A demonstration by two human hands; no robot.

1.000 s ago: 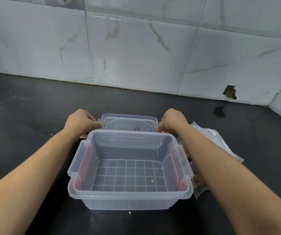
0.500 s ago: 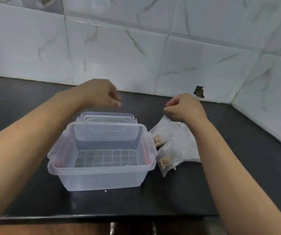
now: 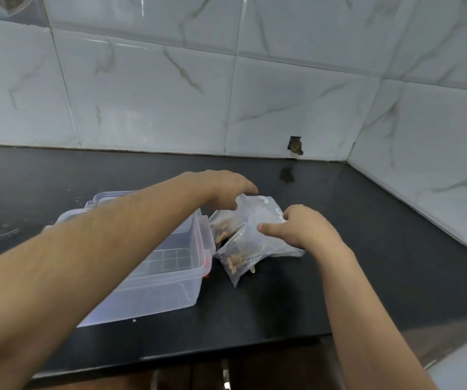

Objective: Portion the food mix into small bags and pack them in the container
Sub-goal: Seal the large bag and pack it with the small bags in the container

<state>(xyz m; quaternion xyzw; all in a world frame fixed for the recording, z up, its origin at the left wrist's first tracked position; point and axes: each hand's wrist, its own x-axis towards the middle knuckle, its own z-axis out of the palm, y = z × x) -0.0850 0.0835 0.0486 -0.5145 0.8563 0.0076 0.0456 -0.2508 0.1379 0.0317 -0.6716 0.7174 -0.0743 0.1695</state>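
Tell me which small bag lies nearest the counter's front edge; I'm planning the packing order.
The front bag, its corner pointing toward the counter edge. The other bag lies behind it, nearer the container wall.

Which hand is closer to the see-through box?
Left. The left hand hovers just past the clear container's far right corner, its forearm crossing over the box. The right hand is farther right, resting on the small bags beside it.

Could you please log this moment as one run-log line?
left hand: over bags | right hand: on bags | container: open, empty
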